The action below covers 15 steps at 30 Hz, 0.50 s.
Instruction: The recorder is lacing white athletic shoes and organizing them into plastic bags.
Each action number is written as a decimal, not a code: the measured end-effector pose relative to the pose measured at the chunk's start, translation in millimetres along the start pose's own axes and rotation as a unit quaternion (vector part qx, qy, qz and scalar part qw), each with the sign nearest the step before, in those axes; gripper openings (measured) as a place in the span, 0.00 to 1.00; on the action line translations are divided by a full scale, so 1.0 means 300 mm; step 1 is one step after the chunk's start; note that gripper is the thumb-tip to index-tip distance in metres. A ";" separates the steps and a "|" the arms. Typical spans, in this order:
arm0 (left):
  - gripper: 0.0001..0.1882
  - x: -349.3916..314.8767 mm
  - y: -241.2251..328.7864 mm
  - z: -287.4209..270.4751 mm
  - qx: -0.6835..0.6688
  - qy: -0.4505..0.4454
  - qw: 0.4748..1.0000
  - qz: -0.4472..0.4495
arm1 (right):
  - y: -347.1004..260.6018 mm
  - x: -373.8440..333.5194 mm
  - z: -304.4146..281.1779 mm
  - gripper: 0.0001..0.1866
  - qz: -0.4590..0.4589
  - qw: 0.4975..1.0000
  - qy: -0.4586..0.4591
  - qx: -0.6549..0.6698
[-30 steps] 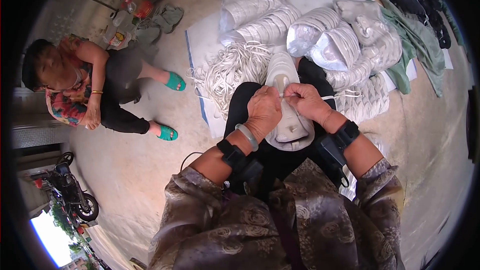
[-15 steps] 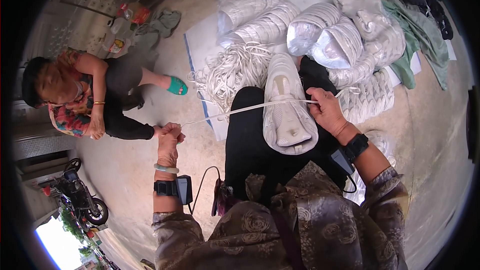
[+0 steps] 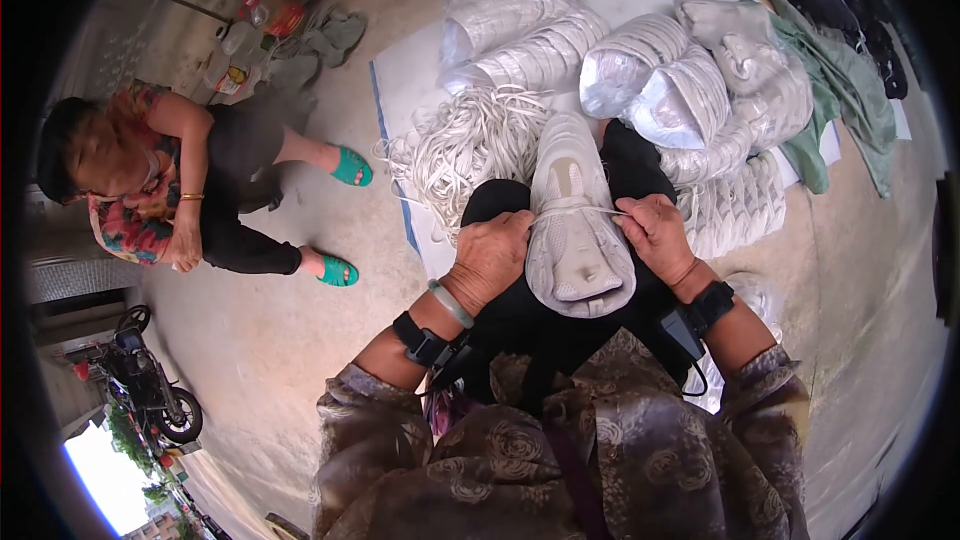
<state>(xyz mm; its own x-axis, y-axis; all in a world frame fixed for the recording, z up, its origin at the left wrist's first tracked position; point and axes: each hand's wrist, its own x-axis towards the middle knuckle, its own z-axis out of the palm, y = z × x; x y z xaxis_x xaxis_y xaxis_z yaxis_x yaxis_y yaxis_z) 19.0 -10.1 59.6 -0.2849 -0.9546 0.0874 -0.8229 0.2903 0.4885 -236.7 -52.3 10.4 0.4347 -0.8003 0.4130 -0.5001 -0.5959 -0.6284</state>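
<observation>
A white shoe upper [image 3: 580, 255] rests on my lap between my black-trousered thighs, its toe pointing away from me and its opening toward me. Across its middle runs a white shoelace [image 3: 572, 205]. My left hand [image 3: 497, 252] is closed at the shoe's left side, pinching the lace by the edge. On the right side my right hand [image 3: 655, 232] pinches the lace too, fingers pressed together near the eyelets. The exact grip of the left fingertips is partly hidden behind the hand's back.
A tangled heap of white laces [image 3: 475, 145] lies ahead on a white sheet [image 3: 398, 70]. Plastic-wrapped bundles of shoe uppers [image 3: 690, 90] and a green cloth [image 3: 845, 90] lie beyond. To the left sits a person [image 3: 180, 180] in green slippers; a motorcycle [image 3: 150, 380] stands behind.
My left hand has come in from far left to the shoe's left side. The lace, stretched long to the left before, now lies across the shoe. My right hand stays nearly in place.
</observation>
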 end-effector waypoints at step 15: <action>0.06 0.149 -0.356 -0.800 0.443 0.210 0.872 -0.008 | 0.141 -0.045 -0.778 0.12 -0.029 0.945 -0.118 -0.304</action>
<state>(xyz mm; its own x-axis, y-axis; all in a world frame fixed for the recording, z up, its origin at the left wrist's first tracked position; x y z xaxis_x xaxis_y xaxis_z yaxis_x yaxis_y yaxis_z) 212.0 -99.9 219.7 -0.2178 -0.8451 0.4882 -0.9349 0.0370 -0.3530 -438.5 -82.4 132.0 0.5931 -0.7711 0.2316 -0.7771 -0.6235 -0.0858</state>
